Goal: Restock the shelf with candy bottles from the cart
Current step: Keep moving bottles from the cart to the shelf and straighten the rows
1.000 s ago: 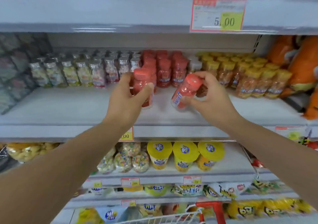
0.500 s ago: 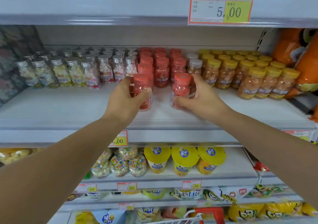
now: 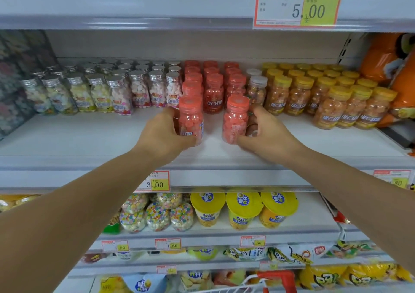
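Surface: a white, smooth metal shelf board (image 3: 89, 139), its front half bare, with rows of bottles at the back.
Room: a shop aisle with more stocked shelves below. A red-and-yellow paper price tag (image 3: 298, 2) hangs above, and a red cart handle (image 3: 278, 279) shows at the bottom edge.
Left hand (image 3: 165, 135): grips a clear plastic bottle with a red cap (image 3: 190, 117) that stands upright on the shelf, at the front of the red rows (image 3: 213, 90).
Right hand (image 3: 267, 135): curls around a second red-capped bottle (image 3: 235, 117), which is upright on the board just beside the first.
Change: a second ago the right bottle was tilted in the air; now it stands.
Materials: the round bottles are see-through and filled with pink-red candy pieces. Silver-capped bottles (image 3: 101, 90) sit to the left and yellow-capped bottles (image 3: 336, 99) to the right.
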